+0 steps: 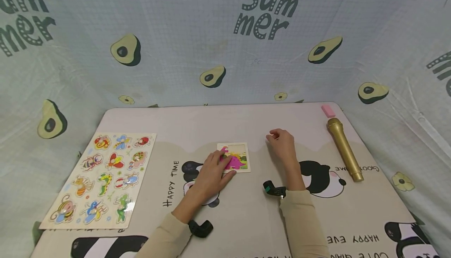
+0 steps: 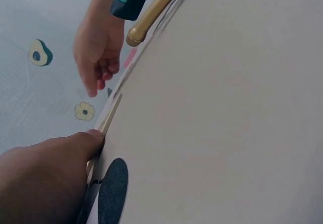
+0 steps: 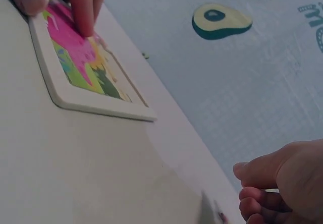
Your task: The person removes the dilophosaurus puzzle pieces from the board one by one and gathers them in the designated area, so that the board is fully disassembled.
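A small framed jigsaw puzzle [image 1: 243, 165] with a pink dinosaur picture lies flat on the table. Its upper part shows a bare beige area in the head view. My left hand [image 1: 213, 175] rests over its left side; in the right wrist view a fingertip [image 3: 82, 24] presses the pink part, and the thumb [image 3: 34, 1] is at the frame's edge. To the right of the puzzle, apart from it, is my right hand [image 1: 283, 144]. Its fingers curl loosely, and I see nothing held in them. A small dark reddish patch below them in the right wrist view is too blurred to tell.
A large board with insect pictures [image 1: 141, 172] lies at the left of the table. Along the right side lie a gold microphone-shaped cylinder [image 1: 345, 150] and a pink block [image 1: 328, 111]. Cloth with avocado prints [image 1: 213, 77] hangs behind the table. Black wrist devices [image 1: 201, 228] sit at both wrists.
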`<state>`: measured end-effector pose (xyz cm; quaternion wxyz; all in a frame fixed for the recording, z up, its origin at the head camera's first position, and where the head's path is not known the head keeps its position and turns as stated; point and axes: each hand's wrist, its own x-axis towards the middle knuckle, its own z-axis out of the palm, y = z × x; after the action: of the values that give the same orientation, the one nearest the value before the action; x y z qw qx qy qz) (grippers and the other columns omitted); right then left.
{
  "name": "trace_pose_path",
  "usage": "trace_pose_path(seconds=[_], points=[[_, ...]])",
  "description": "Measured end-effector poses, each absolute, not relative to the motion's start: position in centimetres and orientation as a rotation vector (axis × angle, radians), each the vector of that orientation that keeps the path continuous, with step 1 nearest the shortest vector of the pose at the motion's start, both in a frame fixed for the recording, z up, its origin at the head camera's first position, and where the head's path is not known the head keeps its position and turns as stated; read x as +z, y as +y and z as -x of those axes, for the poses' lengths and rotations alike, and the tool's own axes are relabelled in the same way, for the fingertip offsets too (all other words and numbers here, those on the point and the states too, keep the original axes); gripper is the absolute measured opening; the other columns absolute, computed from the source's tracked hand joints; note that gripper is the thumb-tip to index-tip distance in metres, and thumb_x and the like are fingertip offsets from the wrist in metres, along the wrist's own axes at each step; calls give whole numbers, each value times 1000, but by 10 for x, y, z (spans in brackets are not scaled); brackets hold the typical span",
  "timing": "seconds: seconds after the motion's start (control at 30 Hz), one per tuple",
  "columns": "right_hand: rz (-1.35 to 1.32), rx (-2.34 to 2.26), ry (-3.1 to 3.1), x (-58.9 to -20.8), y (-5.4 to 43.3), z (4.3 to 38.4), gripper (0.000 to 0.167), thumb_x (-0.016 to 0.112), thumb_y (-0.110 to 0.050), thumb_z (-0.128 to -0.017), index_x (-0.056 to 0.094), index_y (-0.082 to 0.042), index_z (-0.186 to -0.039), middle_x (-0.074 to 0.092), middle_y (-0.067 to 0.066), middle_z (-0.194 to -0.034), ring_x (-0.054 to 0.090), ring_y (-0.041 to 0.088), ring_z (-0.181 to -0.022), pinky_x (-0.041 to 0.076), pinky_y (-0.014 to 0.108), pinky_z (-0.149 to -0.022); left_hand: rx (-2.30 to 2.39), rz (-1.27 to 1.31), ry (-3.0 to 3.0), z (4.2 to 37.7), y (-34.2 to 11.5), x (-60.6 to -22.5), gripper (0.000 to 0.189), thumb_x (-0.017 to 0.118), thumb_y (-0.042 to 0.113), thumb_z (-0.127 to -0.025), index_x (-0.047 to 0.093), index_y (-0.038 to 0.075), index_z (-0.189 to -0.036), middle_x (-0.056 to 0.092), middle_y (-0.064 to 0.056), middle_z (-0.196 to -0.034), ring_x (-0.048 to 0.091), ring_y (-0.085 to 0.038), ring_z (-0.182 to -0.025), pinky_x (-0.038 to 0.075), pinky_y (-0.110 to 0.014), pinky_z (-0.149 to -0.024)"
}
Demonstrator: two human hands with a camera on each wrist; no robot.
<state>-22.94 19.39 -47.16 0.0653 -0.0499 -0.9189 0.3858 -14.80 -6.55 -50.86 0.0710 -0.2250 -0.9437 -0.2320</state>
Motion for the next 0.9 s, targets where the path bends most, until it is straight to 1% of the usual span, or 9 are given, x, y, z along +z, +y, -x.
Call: trace_pose_path(seconds=[0.2, 0.33, 0.5, 0.63, 0.77, 0.9], points=[[50, 1160, -2795, -471, 173, 231, 29, 65, -17, -95, 69, 3, -116, 68, 17, -95, 60, 26, -86, 47, 27, -72, -735, 657, -2821, 148, -66, -508, 56, 65, 46, -94, 62, 8, -136, 52, -13, -137, 53, -26, -121, 51, -42, -104], [-8, 1164, -2812, -471, 161, 230, 28, 66, -17, -95, 69, 2, -116, 67, 16, -95, 59, 25, -86, 47, 29, -74, -758, 625, -2812, 148, -66, -507, 53, 65, 45, -95, 63, 9, -134, 53, -13, -135, 55, -26, -121, 51, -41, -105], [-83, 1174, -2824, -471, 146, 227, 27, 66, -17, -95, 71, 2, -114, 67, 14, -92, 58, 24, -85, 48, 30, -75, -774, 605, -2784, 148, -66, -506, 46, 64, 38, -97, 65, 7, -131, 54, -13, -134, 57, -27, -122, 52, -41, -105], [-148, 1184, -2835, -473, 135, 225, 26, 67, -18, -95, 71, 1, -113, 67, 13, -93, 58, 23, -85, 50, 31, -76, -772, 589, -2750, 147, -66, -507, 42, 66, 32, -96, 66, 4, -128, 56, -15, -132, 59, -28, -120, 54, -41, -103], [-216, 1193, -2857, -473, 125, 222, 26, 67, -18, -95, 72, 0, -113, 66, 13, -95, 58, 23, -86, 51, 33, -77, -764, 574, -2747, 147, -67, -508, 42, 67, 31, -96, 66, 4, -128, 56, -16, -132, 60, -28, -122, 54, -41, -103], [-276, 1195, -2889, -474, 117, 219, 25, 68, -19, -95, 73, -1, -112, 67, 12, -96, 59, 22, -86, 54, 34, -79, -754, 568, -2750, 148, -67, -509, 40, 67, 30, -96, 67, 4, -126, 56, -14, -128, 60, -26, -115, 57, -40, -97]])
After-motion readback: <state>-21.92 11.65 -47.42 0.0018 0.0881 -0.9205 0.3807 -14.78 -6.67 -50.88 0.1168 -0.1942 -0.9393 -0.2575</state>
